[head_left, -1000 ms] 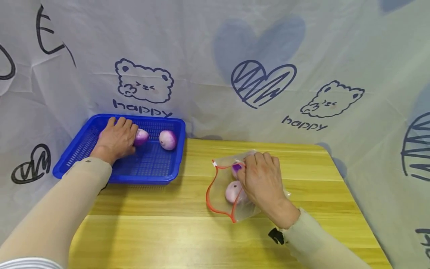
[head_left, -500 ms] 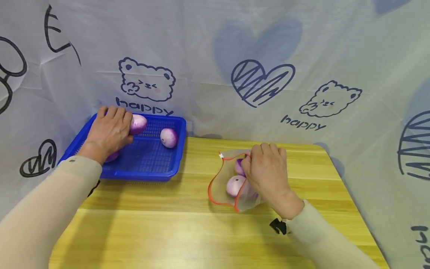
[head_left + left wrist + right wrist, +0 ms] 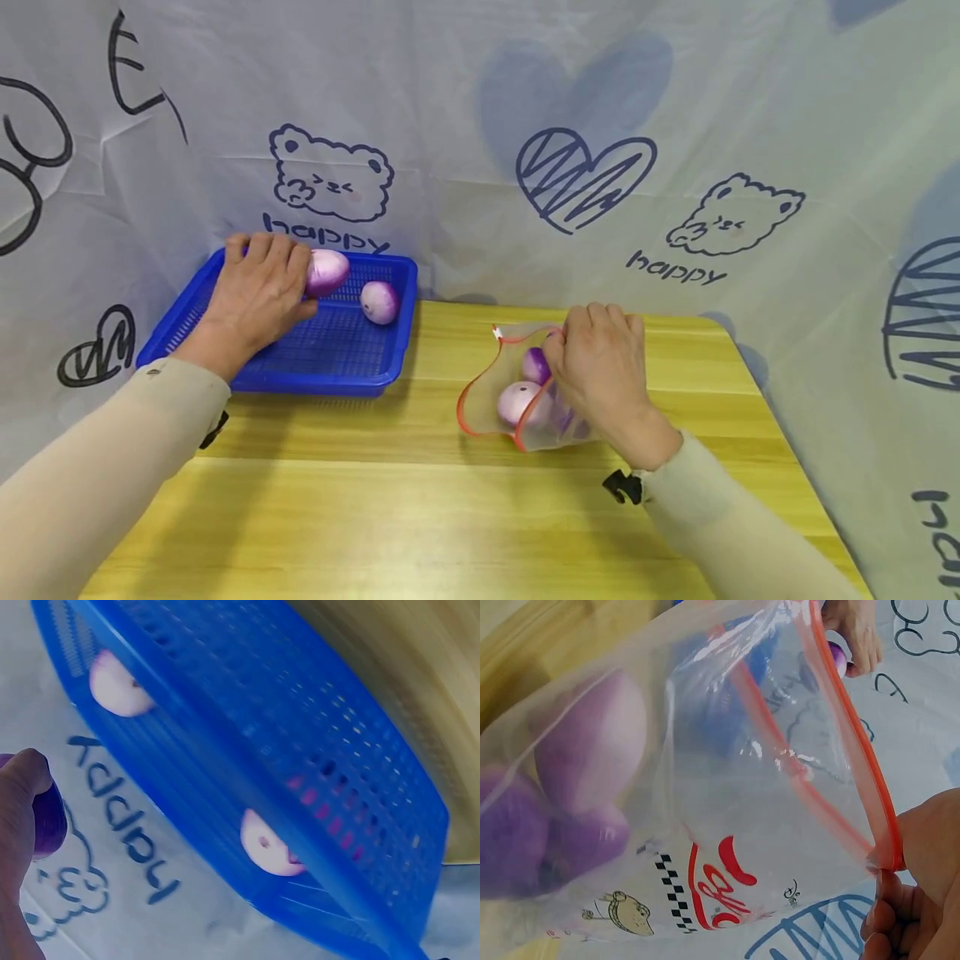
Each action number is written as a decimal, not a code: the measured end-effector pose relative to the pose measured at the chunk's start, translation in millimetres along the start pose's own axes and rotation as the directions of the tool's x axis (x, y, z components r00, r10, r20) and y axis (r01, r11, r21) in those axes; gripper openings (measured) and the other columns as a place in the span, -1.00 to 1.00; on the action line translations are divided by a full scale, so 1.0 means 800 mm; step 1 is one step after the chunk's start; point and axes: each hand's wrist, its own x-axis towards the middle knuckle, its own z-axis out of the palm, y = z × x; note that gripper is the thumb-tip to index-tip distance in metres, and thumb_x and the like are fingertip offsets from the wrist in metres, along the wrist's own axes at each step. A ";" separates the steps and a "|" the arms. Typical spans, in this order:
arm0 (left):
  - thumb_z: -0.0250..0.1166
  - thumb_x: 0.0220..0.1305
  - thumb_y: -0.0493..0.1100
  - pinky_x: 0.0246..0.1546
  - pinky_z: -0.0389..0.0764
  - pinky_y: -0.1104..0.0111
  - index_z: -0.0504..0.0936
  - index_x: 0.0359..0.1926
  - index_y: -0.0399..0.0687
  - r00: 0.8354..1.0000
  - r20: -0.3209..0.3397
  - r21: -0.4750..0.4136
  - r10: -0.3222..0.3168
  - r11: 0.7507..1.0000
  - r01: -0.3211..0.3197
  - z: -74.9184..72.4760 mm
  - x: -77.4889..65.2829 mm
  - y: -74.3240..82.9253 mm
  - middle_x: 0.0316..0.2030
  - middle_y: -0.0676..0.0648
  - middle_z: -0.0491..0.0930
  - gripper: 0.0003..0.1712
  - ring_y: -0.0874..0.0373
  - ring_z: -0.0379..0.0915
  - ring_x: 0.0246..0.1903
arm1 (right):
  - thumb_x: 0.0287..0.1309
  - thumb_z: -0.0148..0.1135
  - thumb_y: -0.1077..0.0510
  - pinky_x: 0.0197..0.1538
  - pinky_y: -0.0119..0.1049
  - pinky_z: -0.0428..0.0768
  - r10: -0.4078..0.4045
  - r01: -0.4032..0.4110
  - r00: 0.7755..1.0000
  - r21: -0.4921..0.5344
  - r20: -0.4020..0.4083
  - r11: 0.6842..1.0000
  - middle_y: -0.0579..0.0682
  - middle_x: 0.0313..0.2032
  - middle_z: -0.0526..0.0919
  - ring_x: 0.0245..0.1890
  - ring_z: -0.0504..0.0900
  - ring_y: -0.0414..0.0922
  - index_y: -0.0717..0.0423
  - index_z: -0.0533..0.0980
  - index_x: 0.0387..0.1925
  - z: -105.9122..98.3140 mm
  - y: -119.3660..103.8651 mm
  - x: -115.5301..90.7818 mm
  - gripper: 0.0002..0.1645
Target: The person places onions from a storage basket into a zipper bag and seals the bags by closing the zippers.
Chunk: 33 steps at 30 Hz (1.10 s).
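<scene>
Onion [image 3: 328, 272] in the left hand [image 3: 258, 292], above the back part of the blue basket [image 3: 315, 385]. Fingers [image 3: 279, 250] curled over it, thumb on the near side; a firm pinch, by the look of it. It juts out on the thumb side, to the right; its long axis seems to run roughly left to right, though the hand covers one end.

Key relation: bag [image 3: 483, 385] to the right of the onion and closer to the person, its red-edged mouth turned left — facing the basket side. Held onion and mouth are well apart. The left hand is the nearer one to the basket, the right hand [image 3: 600, 360] beside the bag.

Right hand: thumb and fingers pinch the bag's red edge [image 3: 866, 742]. Mouth gapes; at least three onions show through the plastic. Whether the base bears on the counter [image 3: 337, 517], I cannot tell.

In the basket, an onion [image 3: 379, 302] near the right wall; the left wrist view shows another pale onion [image 3: 120, 684] there — two in all visible. Behind everything, a pale cloth [image 3: 442, 117] printed with bears and hearts.
</scene>
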 end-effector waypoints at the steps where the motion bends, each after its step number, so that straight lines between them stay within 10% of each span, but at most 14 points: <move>1: 0.65 0.06 0.09 0.07 0.30 -0.21 0.37 0.06 -0.39 1.000 -0.021 -0.008 0.002 1.000 -0.002 -0.003 0.001 0.004 -0.02 -0.40 0.45 -0.14 -0.38 0.32 0.01 | 0.28 0.08 0.13 -0.31 -0.06 0.21 0.002 -0.002 1.000 0.002 0.002 1.000 0.03 -0.61 0.30 -0.53 0.29 0.08 0.10 0.29 -0.61 0.000 0.000 0.002 -0.65; 10: 0.62 -0.03 0.10 -0.03 0.33 -0.16 0.42 0.00 -0.32 0.979 -0.194 -0.094 0.061 0.992 -0.080 -0.028 0.011 0.065 -0.08 -0.33 0.49 -0.20 -0.34 0.36 -0.05 | 0.26 0.10 0.13 -0.27 -0.05 0.23 0.042 -0.043 0.999 0.027 0.028 0.999 0.03 -0.61 0.33 -0.51 0.30 0.08 0.08 0.30 -0.63 -0.008 -0.003 0.013 -0.64; 22: 0.54 0.01 0.16 0.06 0.36 -0.07 0.48 0.00 -0.17 0.970 -0.183 -0.181 0.161 0.964 -0.194 -0.058 0.014 0.175 -0.08 -0.18 0.53 -0.30 -0.20 0.40 -0.01 | 0.26 0.05 0.14 -0.25 -0.04 0.25 0.102 -0.107 0.990 0.040 0.098 0.993 0.04 -0.59 0.35 -0.50 0.33 0.09 0.06 0.30 -0.64 -0.012 -0.011 0.025 -0.66; 33: 0.51 0.02 0.21 0.03 0.40 0.04 0.49 0.01 -0.10 0.936 -0.202 -0.184 0.287 0.928 -0.324 -0.041 0.035 0.235 -0.07 -0.11 0.52 -0.31 -0.12 0.43 -0.04 | 0.23 0.02 0.12 -0.27 -0.03 0.25 0.125 -0.132 0.984 0.051 0.125 0.990 0.05 -0.60 0.36 -0.51 0.37 0.12 0.07 0.30 -0.65 -0.013 -0.022 0.031 -0.66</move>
